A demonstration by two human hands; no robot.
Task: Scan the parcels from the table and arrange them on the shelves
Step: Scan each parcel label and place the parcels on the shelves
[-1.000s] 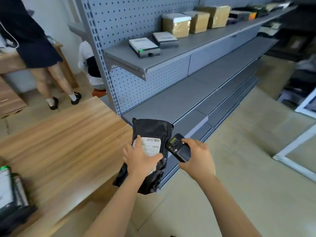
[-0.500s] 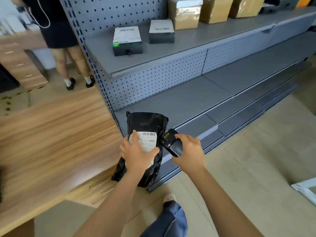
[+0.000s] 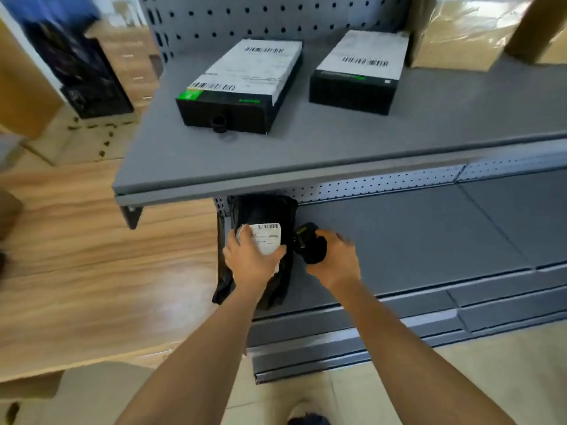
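Head view: gripping the black parcel point(image 3: 264, 210) with the left hand point(image 3: 251, 262) at the lower shelf point(image 3: 414, 240)'s left end, presenting its label point(image 3: 267, 239) upward for reading, and clutching the scanner point(image 3: 308, 243) in the right hand point(image 3: 334, 259) just beside that label.

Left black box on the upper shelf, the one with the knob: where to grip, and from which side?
Judging by pose: the left black box lies flat, short knobbed face toward the shelf edge, long sides clear of the right box. Probably pinch across the long sides near the front end, coming from the front.
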